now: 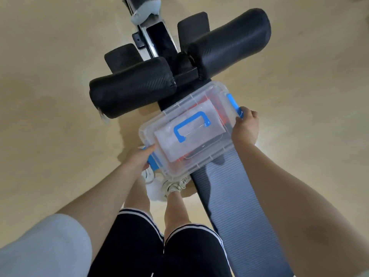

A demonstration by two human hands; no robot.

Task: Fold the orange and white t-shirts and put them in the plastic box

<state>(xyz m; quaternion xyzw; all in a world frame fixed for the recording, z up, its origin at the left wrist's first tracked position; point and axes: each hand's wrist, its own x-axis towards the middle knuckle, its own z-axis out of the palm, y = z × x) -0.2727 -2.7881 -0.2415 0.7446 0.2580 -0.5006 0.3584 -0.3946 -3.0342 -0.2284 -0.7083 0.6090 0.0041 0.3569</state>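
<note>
Both hands are on the clear plastic storage box with a blue carry handle on its lid (185, 128). Left hand (139, 156) grips the blue side latch at the near-left end (152, 163), its thumb lying along the lid's edge. Right hand (246, 126) curls its fingers over the blue side latch at the far-right end (234, 105). I cannot tell from this angle whether either latch has snapped fully home.

Inside, through the lid, I see the folded white t-shirt (175, 140) lying on top, and the orange t-shirt (221, 116) showing beneath it at the right edge and at the near corner. The box rests across the black padded exercise bench (239, 196), just short of the two black foam rollers (131, 87).

As I read it, folding and packing are done and this is the closing step: the lid is on and the latches are being secured. What I would want next is a firm press on both blue clips together, keeping the box square on the narrow bench so it does not tip off the overhanging left side, above the white sneakers (173, 185).
</note>
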